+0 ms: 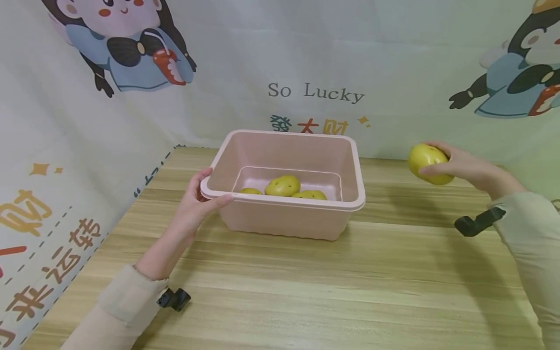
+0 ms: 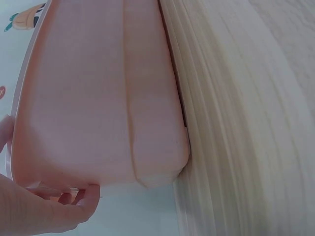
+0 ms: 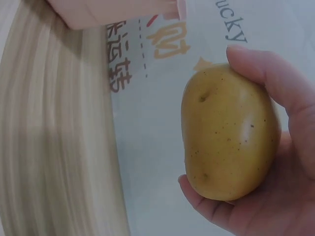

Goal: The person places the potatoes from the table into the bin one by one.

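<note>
A pink plastic basin [image 1: 288,218] stands on the wooden table, with several yellow potatoes [image 1: 283,186] on its floor. My left hand [image 1: 192,204] grips the basin's left front corner, the thumb lying over the rim and the fingers around the outside. In the left wrist view the fingers [image 2: 86,204] curl under the rim. Off to the right, my right hand [image 1: 455,164] holds another yellow potato [image 3: 229,132] in the air above the table. Thumb and fingers wrap its sides, and small dark specks dot its smooth skin.
The wooden table [image 1: 280,291] runs up to a pale printed cloth [image 1: 393,63] hanging behind and along the left side. Cartoon figures and lettering cover the cloth. Black camera mounts [image 1: 479,222] sit on both wrists.
</note>
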